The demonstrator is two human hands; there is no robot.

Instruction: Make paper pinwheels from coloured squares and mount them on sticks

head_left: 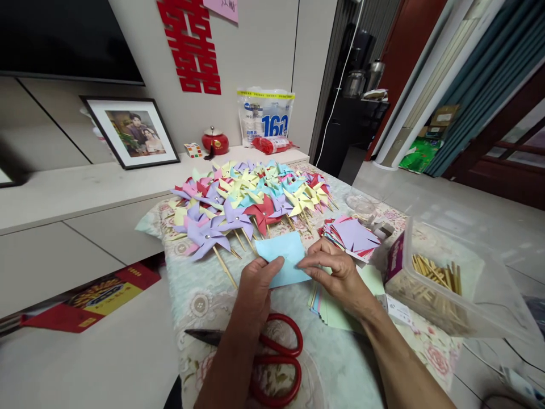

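A light-blue square of paper [281, 247] is held up over the table in front of me. My left hand [255, 284] grips it from the lower left, thumb pressed flat on its face and fingers behind. At the paper's right edge, my right hand [334, 270] pinches with thumb and index finger. Red-handled scissors [279, 359] lie below, partly hidden by my left forearm. Beneath my right hand is a stack of coloured paper sheets [336, 315], pale green on top. Beyond it sits a pile of cut paper squares [355, 236], the top one lilac.
Many finished paper pinwheels [264, 210] on sticks cover the table's far half. On the right, a clear plastic bin [460, 301] holds short sticks [438, 272], with a small white box [398, 309] beside it. A ledge behind carries a framed photo [131, 133] and a bag of cups [264, 116].
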